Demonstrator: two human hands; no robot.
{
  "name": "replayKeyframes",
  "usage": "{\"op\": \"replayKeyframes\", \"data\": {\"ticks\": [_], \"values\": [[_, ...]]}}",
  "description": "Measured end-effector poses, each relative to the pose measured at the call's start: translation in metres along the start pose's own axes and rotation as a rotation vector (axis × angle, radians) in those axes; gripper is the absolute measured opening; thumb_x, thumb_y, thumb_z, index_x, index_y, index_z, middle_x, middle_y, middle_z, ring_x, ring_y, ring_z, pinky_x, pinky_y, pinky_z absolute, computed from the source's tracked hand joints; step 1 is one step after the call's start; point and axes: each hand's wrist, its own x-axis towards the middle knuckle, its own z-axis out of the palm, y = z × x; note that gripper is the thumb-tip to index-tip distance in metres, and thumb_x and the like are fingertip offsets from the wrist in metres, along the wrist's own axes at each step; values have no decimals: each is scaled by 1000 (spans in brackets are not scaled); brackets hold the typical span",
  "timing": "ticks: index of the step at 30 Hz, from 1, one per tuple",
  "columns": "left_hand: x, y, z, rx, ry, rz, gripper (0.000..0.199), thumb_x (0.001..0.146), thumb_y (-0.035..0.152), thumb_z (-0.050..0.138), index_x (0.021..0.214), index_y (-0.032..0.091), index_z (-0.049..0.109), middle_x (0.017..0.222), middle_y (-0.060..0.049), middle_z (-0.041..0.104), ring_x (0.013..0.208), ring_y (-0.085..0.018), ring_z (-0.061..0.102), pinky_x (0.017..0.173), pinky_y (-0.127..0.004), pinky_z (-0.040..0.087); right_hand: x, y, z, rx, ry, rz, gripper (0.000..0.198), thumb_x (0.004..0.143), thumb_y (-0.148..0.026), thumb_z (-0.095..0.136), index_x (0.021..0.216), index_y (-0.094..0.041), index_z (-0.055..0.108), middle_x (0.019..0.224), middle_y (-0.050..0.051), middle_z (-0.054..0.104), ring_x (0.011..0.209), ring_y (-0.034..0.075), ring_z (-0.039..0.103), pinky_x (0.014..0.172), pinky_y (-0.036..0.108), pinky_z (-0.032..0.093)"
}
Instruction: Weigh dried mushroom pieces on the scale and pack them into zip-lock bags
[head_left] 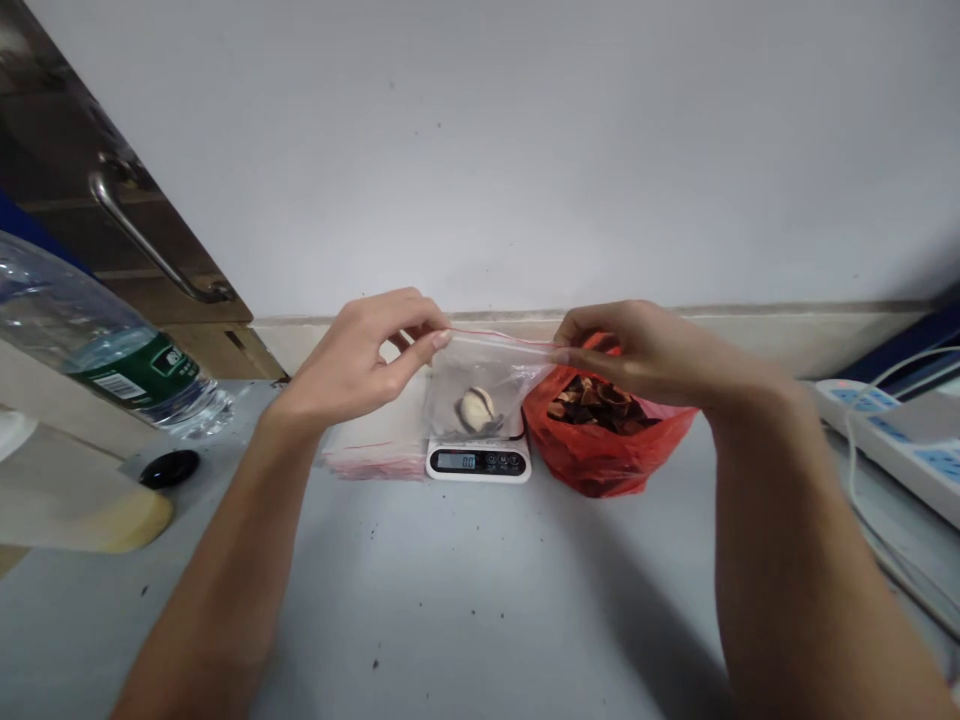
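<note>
A clear zip-lock bag [499, 372] with a red line along its top hangs between my hands, just above or resting on a small white digital scale [478, 461] that reads 0.0. Through the film shows a pale, rounded piece with a dark streak. My left hand [375, 350] pinches the bag's top left corner between thumb and fingers. At the top right corner, my right hand [637, 350] grips the same edge. Left of the scale lies a stack of red-edged zip-lock bags [375, 460]. A red plastic bag [600, 465] full of dried brown pieces [600, 403] stands under my right hand.
At left stand a large water bottle [142, 360] with a green label and a translucent container [82, 500], near a black round lid [170, 467]. A white power strip [900, 440] with cables lies at right. Behind is a white wall [525, 170]; dark crumbs dot the grey table [465, 560].
</note>
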Motion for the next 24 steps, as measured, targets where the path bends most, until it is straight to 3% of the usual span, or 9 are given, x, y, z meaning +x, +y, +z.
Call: {"op": "replayKeyframes", "data": {"ticks": [3,6,9,12,15,17,20,24], "values": [[-1,3,3,17,38,48,18,98,29,58,84,23,68,86,-1,70,74,-15,66,69,-25,52,-2,-7,1,81,-78,-44,20,83,-41,62,84,-21,68,84,4,74,76,19,66,69,31,49],[-1,8,13,45,77,165,16,100,24,59,90,22,72,87,-2,68,75,-15,65,70,-26,53,-1,-19,9,221,-211,-83,25,83,-38,68,103,-22,70,99,4,77,90,21,70,76,32,52],[0,17,25,84,168,235,17,101,19,59,93,23,74,88,-2,68,76,-16,64,70,-28,54,6,-27,20,264,-299,-137,13,87,-29,63,95,-22,70,86,1,75,77,18,68,69,30,51],[1,29,31,153,335,221,14,100,18,63,97,25,74,96,-4,70,85,-19,67,78,-32,57,11,-24,24,213,-226,-134,15,89,-20,56,81,-20,68,70,-1,69,63,16,61,60,28,48],[3,39,31,176,439,185,14,99,16,63,101,26,73,98,-4,73,92,-20,70,85,-34,58,4,-11,11,206,-1,-102,21,90,-19,55,93,-18,75,81,3,76,78,20,69,71,31,55],[3,42,34,117,382,168,16,100,15,59,102,25,71,95,-2,75,87,-18,71,84,-32,58,-10,2,-7,202,205,-73,30,92,-20,53,110,-18,78,97,6,80,98,25,73,87,38,58],[6,44,53,-9,130,142,15,102,20,57,103,22,72,97,-2,77,87,-18,72,84,-30,59,-42,29,-33,64,477,39,45,95,-22,50,136,-22,71,120,8,79,119,30,71,101,48,57],[15,53,93,-61,-186,153,23,104,32,59,118,22,74,114,-7,77,112,-24,70,94,-37,60,-89,84,-30,-277,598,146,67,86,-8,49,149,-26,62,147,8,67,134,32,64,114,55,50]]}}
